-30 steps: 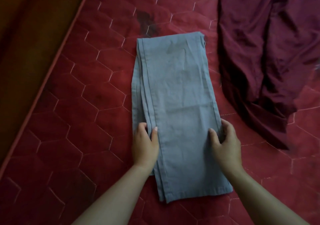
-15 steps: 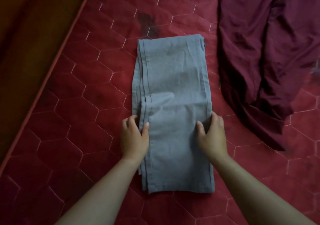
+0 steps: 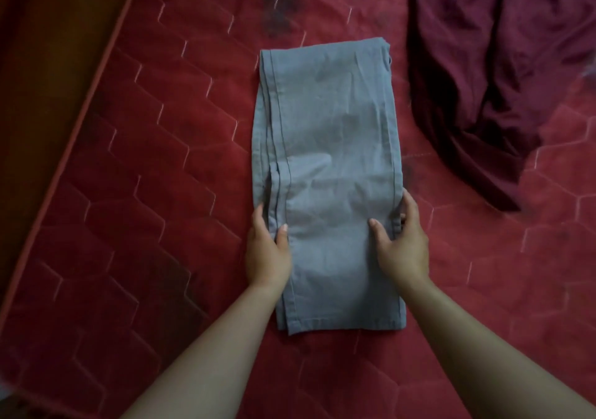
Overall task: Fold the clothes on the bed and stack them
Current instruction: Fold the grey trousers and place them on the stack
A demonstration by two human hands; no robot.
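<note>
Grey trousers (image 3: pixel 325 134), folded into a long narrow strip, lie lengthwise on the red quilted mattress (image 3: pixel 154 173). My left hand (image 3: pixel 269 251) grips the strip's left edge near its lower third, thumb on top and fingers tucked under the cloth. My right hand (image 3: pixel 401 244) grips the right edge at the same height, thumb on top and fingers curled round the side. The cloth between my hands is slightly rumpled. A dark maroon garment (image 3: pixel 503 80) lies crumpled and unfolded at the upper right.
The mattress edge (image 3: pixel 80 118) runs diagonally along the left, with a brown wooden surface (image 3: pixel 42 47) beyond it. A dark stain (image 3: pixel 277 9) marks the mattress above the trousers.
Both hands have slid up the trousers from near the bottom hem toward the middle, and the cloth between them has bunched a little. The view has drawn closer.
</note>
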